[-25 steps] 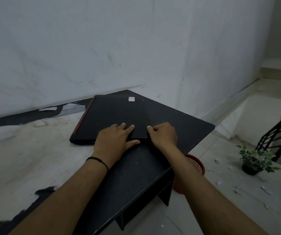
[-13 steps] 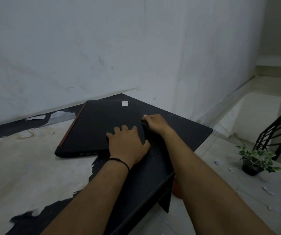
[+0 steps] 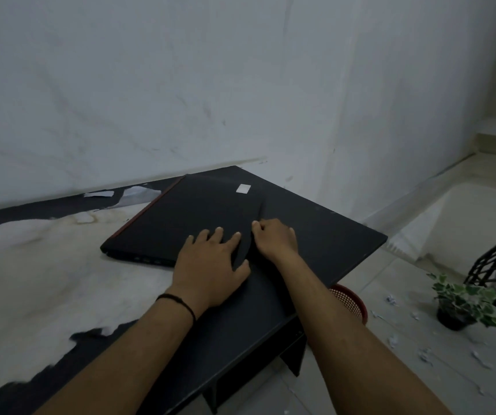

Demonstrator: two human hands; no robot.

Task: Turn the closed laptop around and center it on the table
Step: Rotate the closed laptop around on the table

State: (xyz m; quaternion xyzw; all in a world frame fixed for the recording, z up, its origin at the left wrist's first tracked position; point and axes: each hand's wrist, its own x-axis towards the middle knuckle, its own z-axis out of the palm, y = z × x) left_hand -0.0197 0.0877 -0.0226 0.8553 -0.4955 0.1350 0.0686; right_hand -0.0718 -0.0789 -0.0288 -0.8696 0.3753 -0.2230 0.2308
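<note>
Two hands rest on a closed black laptop (image 3: 187,217) that lies flat at the far right part of the counter (image 3: 324,235), set at an angle to the counter's edges and close to the wall (image 3: 210,85) behind it. The left hand (image 3: 210,265) lies palm down on the laptop's near right corner, fingers spread flat over the lid and thumb at the edge; its grip is open, pressing rather than clasping. The right hand (image 3: 276,238) sits just beside it at the laptop's right edge, fingers curled in against that edge; whether this grip actually closes around the edge I cannot tell. A dark band (image 3: 181,301) circles the left wrist. The laptop has a red strip along its left side and a small pale sticker (image 3: 243,188) near its far right corner. Much of the counter's dark surface on the left is peeled to a pale layer. On the floor to the right stand a red mesh basket (image 3: 350,301), partly hidden under the counter, and farther right a small potted plant (image 3: 462,304), with scraps of paper scattered near it
</note>
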